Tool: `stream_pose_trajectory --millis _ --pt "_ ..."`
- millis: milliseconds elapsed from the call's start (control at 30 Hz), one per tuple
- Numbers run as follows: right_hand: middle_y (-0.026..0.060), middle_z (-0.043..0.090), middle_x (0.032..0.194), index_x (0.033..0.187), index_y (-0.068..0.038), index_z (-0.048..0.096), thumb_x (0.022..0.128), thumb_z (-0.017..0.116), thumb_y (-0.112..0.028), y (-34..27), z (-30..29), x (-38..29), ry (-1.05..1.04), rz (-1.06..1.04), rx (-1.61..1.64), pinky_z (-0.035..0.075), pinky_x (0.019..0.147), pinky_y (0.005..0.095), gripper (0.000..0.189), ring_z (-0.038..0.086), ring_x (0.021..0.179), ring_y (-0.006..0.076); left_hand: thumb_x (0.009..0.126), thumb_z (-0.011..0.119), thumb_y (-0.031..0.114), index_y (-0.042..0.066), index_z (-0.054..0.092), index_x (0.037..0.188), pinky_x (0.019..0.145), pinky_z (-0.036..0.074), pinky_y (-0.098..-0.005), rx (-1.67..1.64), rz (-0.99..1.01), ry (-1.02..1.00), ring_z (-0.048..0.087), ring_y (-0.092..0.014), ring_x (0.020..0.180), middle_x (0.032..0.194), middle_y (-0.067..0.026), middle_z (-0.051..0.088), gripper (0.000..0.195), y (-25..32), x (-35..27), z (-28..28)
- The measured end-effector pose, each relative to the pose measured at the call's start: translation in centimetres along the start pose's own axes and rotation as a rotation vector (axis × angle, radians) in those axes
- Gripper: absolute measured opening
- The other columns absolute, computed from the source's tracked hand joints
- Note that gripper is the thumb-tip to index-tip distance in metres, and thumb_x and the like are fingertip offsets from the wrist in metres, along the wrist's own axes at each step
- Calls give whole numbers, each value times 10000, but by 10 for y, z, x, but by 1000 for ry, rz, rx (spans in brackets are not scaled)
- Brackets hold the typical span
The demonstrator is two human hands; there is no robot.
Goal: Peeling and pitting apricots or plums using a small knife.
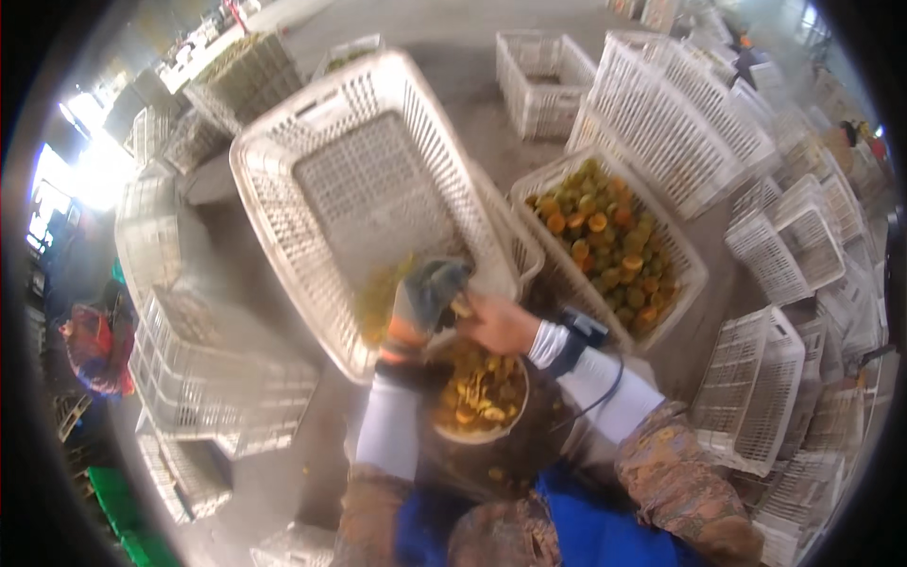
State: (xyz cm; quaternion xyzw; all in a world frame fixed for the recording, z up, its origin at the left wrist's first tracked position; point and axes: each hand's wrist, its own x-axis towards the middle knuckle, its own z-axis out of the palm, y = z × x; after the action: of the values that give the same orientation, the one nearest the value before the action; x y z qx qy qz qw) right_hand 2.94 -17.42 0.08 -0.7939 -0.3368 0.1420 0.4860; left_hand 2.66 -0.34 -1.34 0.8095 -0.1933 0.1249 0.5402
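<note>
My left hand (pixel 432 287), in a dark grey glove, is curled over the near end of a large white plastic crate (pixel 441 113). A small yellowish piece of fruit (pixel 460 305) shows at its fingers. My bare right hand (pixel 499 324) meets it there with fingers bent; blur hides whether it grips anything. Below both hands stands a round tub (pixel 526 397) of yellow and orange fruit pieces (pixel 482 404). Several green-yellow fruits (pixel 375 301) lie in the crate's near corner, partly behind my left hand.
At the right a white crate (pixel 691 273) holds green fruits and orange cut halves (pixel 597 223). White plastic crates (pixel 659 120) stand farther right, with more crates (pixel 220 368) on the left. A filled crate (pixel 244 78) stands at the back left. A cable (pixel 609 393) hangs by my right forearm.
</note>
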Motion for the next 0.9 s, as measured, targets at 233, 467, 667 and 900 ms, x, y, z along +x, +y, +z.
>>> stream_pose_trajectory --millis 233,467,667,900 --pt "262 577 817 933 36 475 789 576 -173 -5 3 -1 -57 13 -172 443 692 462 273 559 805 427 607 625 69 51 614 904 754 477 -345 177 144 -119 607 -305 822 873 -110 628 298 25 4 -16" --pt "222 591 683 917 17 483 808 460 -105 -21 8 -12 -109 83 -406 463 584 477 166 592 675 405 663 601 91 41 610 893 686 478 -360 -316 -172 -20 602 -318 768 831 -126 622 236 -50 -40 -5" --pt "181 593 643 915 -6 494 805 462 -96 -19 9 -23 -116 -39 -541 471 536 428 147 608 635 349 737 595 24 54 561 1021 715 476 -299 90 -174 -270 578 -209 860 990 -92 570 288 -38 -50 -14" --pt "137 618 720 914 -71 505 760 524 -106 -5 8 -32 -147 -216 -542 470 531 389 159 614 657 315 746 589 15 53 514 1105 701 484 -274 -347 -461 -28 583 -186 842 971 -96 575 369 28 -42 -19"
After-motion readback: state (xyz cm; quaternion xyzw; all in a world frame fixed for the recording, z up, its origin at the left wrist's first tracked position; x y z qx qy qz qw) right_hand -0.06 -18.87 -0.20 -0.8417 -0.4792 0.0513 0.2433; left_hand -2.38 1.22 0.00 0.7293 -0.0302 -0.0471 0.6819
